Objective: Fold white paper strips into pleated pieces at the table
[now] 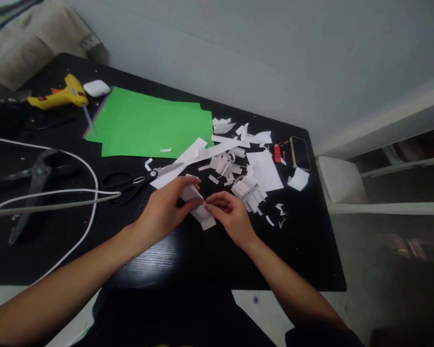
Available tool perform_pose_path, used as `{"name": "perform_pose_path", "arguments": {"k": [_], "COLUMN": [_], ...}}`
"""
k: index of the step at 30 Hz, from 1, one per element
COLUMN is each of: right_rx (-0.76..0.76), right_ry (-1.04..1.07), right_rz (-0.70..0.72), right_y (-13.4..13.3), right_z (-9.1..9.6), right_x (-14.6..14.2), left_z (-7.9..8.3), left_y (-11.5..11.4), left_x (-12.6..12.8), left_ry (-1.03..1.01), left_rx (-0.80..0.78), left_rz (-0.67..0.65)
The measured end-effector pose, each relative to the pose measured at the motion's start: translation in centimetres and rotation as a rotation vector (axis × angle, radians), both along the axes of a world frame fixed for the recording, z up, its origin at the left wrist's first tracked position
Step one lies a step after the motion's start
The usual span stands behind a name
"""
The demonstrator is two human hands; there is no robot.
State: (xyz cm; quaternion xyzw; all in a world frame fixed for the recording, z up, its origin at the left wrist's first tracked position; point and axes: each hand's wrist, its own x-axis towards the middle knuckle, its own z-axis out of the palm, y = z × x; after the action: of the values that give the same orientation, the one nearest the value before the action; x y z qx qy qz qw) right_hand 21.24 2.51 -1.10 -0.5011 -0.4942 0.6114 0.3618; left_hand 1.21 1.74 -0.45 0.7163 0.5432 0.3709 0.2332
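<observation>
A folded piece of white paper [205,218] is held between my two hands above the front middle of the table. My left hand [166,205] grips its left side, with the thumb on the near face and the fingers behind. My right hand [233,217] pinches its right edge with thumb and fingertips. Beyond my hands lie cut and folded paper pieces [224,166]. More folded pieces [249,189] are heaped just past my right hand. Black-handled scissors [132,180] rest left of the paper, their blades on a white strip.
Green sheets [155,125] lie at the back. A yellow glue gun [67,94] and white case [96,88] are at the back left. White cables [90,193] cross the left side, near larger dark shears [38,173]. A phone [300,153] and red lighter [277,153] sit right.
</observation>
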Motion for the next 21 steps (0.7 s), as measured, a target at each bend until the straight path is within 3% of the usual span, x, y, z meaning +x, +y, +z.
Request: {"name": "perform_pose_path", "arguments": {"k": [6, 13, 21], "right_rx": [-0.117, -0.061, 0.050], "right_ry": [0.087, 0.078, 0.011], "right_rz": [0.018, 0.063, 0.111], "right_y": [0.2, 0.5, 0.8], "right_z": [-0.3, -0.2, -0.1], "right_x": [0.1, 0.7, 1.2], "left_z": [-0.4, 1.1, 1.2], "left_y": [0.0, 1.0, 1.5], "left_x": [-0.2, -1.7, -2.8], "left_ry": [-0.054, 0.047, 0.021], "left_rx": [-0.012, 0.057, -0.110], "left_rz": [0.085, -0.175, -0.216]}}
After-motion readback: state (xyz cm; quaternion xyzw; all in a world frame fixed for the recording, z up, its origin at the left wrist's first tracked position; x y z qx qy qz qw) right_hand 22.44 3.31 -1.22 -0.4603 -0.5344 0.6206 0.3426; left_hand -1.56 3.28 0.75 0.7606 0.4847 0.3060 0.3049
